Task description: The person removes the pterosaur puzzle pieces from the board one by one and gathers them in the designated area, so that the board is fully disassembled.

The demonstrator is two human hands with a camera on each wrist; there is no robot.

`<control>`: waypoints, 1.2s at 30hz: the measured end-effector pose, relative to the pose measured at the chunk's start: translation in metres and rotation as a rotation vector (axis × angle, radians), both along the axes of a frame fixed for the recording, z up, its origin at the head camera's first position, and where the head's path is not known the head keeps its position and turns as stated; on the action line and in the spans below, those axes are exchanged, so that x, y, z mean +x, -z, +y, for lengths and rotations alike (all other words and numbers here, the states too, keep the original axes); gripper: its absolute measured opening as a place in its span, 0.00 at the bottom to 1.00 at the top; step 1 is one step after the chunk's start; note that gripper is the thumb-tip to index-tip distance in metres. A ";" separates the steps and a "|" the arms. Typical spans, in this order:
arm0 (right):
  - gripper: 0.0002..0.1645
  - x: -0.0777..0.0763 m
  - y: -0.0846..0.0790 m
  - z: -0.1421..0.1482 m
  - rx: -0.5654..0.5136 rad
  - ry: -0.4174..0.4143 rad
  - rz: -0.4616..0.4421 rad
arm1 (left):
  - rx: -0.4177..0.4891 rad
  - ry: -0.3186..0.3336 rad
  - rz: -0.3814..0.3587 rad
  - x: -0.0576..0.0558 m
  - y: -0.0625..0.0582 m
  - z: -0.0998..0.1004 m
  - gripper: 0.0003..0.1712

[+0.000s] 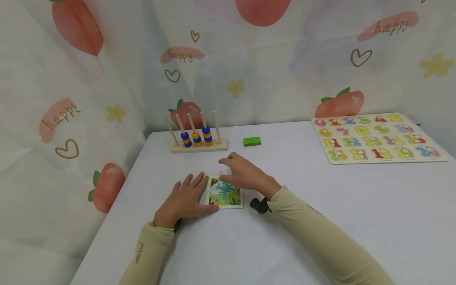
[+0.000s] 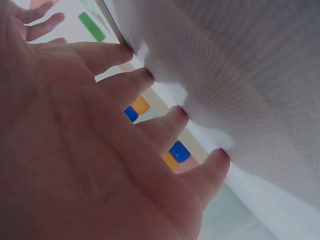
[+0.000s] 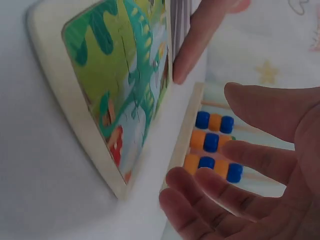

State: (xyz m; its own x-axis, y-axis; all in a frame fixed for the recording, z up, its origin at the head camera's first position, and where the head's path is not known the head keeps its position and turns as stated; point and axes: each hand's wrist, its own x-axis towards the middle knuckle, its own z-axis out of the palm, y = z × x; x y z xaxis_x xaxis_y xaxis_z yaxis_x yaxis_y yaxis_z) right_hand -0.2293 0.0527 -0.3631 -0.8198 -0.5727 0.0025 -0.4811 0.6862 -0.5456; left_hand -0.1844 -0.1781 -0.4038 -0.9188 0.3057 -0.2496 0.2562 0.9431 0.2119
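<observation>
A small square jigsaw puzzle [image 1: 228,200] with a pale wooden frame lies on the table; its picture shows a green dinosaur among plants. My left hand [image 1: 185,202] rests on the table at the puzzle's left side, fingers spread and thumb at the lower left edge of the frame. Over the puzzle's upper right part hangs my right hand [image 1: 246,172], hiding that corner in the head view. In the right wrist view its fingers [image 3: 235,195] are loosely bent with nothing between them, and the puzzle pieces [image 3: 125,75] sit fitted together inside the frame.
Behind the hands stands a wooden bead stand [image 1: 199,149] with blue and orange beads on several pegs. A green block [image 1: 252,141] lies to its right. A number puzzle board [image 1: 388,161] occupies the far right. Printed cloth [image 1: 278,79] hangs behind the white table [image 1: 320,190].
</observation>
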 end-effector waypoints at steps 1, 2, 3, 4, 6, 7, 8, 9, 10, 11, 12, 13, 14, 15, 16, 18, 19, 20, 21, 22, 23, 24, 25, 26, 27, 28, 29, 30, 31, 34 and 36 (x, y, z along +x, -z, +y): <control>0.34 0.000 0.001 -0.002 -0.006 -0.009 -0.002 | -0.001 0.002 0.001 0.000 0.001 0.000 0.64; 0.34 -0.001 0.003 -0.005 -0.013 -0.017 -0.003 | 0.000 0.005 0.004 0.000 0.001 0.000 0.64; 0.33 -0.001 0.005 -0.007 -0.020 -0.025 -0.004 | -0.001 0.008 0.007 0.000 0.001 -0.001 0.64; 0.33 -0.002 0.006 -0.008 -0.026 -0.031 -0.006 | 0.002 0.012 0.012 0.000 0.001 -0.001 0.64; 0.32 -0.002 0.009 -0.012 -0.033 -0.042 -0.006 | 0.002 0.017 0.019 0.000 0.002 -0.002 0.64; 0.31 -0.003 0.011 -0.013 -0.032 -0.043 -0.006 | 0.006 0.020 0.020 0.000 0.002 -0.002 0.64; 0.30 -0.003 0.012 -0.014 -0.031 -0.045 -0.006 | 0.009 0.022 0.023 0.000 0.002 -0.002 0.63; 0.30 -0.004 0.014 -0.015 -0.029 -0.047 -0.005 | 0.012 0.024 0.026 0.000 0.003 -0.002 0.63; 0.29 -0.004 0.015 -0.016 -0.026 -0.050 -0.002 | 0.014 0.026 0.027 0.000 0.003 -0.003 0.63; 0.28 -0.004 0.016 -0.018 -0.022 -0.053 0.001 | 0.015 0.027 0.028 0.000 0.003 -0.003 0.63; 0.26 -0.005 0.017 -0.019 -0.018 -0.057 0.002 | 0.016 0.028 0.030 0.000 0.003 -0.003 0.63; 0.25 -0.005 0.018 -0.020 -0.014 -0.061 0.002 | 0.017 0.028 0.031 0.000 0.003 -0.003 0.63; 0.24 -0.006 0.019 -0.022 -0.010 -0.066 0.003 | 0.015 0.029 0.033 0.000 0.003 -0.003 0.63; 0.23 -0.006 0.020 -0.023 -0.006 -0.072 0.002 | 0.014 0.029 0.034 0.000 0.003 -0.003 0.63; 0.22 -0.007 0.021 -0.025 -0.001 -0.077 -0.001 | 0.013 0.029 0.035 0.000 0.003 -0.003 0.63; 0.19 -0.008 0.022 -0.027 0.009 -0.088 0.000 | 0.016 0.030 0.037 0.000 0.003 -0.003 0.63; 0.18 -0.009 0.023 -0.028 0.011 -0.094 0.001 | 0.018 0.030 0.037 0.000 0.003 -0.003 0.62; 0.17 -0.010 0.024 -0.030 0.016 -0.100 0.001 | 0.020 0.030 0.036 0.001 0.003 -0.004 0.62; 0.16 -0.010 0.025 -0.031 0.020 -0.106 0.002 | 0.023 0.031 0.035 0.002 0.003 -0.004 0.62; 0.16 -0.011 0.026 -0.031 0.026 -0.109 0.006 | 0.026 0.035 0.036 0.002 0.002 -0.003 0.62; 0.16 -0.011 0.027 -0.032 0.029 -0.111 0.010 | 0.032 0.037 0.037 0.002 0.001 -0.003 0.62; 0.16 -0.011 0.027 -0.032 0.030 -0.112 0.012 | 0.037 0.040 0.038 0.002 0.001 -0.003 0.62; 0.16 -0.011 0.028 -0.033 0.032 -0.113 0.016 | 0.038 0.042 0.038 0.002 0.000 -0.002 0.62; 0.17 -0.011 0.028 -0.033 0.035 -0.114 0.020 | 0.038 0.044 0.038 0.003 0.000 -0.002 0.62; 0.17 -0.011 0.029 -0.033 0.033 -0.115 0.024 | 0.040 0.045 0.038 0.003 0.000 -0.002 0.62; 0.17 -0.011 0.030 -0.033 0.030 -0.114 0.028 | 0.040 0.044 0.038 0.003 0.000 -0.003 0.62; 0.16 -0.010 0.030 -0.034 0.024 -0.113 0.030 | 0.042 0.040 0.034 0.003 0.000 -0.003 0.62; 0.16 -0.010 0.031 -0.034 0.019 -0.113 0.031 | 0.039 0.037 0.032 0.003 0.001 -0.003 0.62; 0.16 -0.009 0.031 -0.034 0.015 -0.113 0.030 | 0.036 0.035 0.030 0.003 0.001 -0.004 0.62; 0.15 -0.008 0.032 -0.035 0.016 -0.110 0.031 | 0.046 0.029 0.029 0.003 0.003 -0.005 0.63; 0.15 -0.007 0.033 -0.035 0.021 -0.108 0.035 | 0.052 0.031 0.032 0.003 0.004 -0.006 0.63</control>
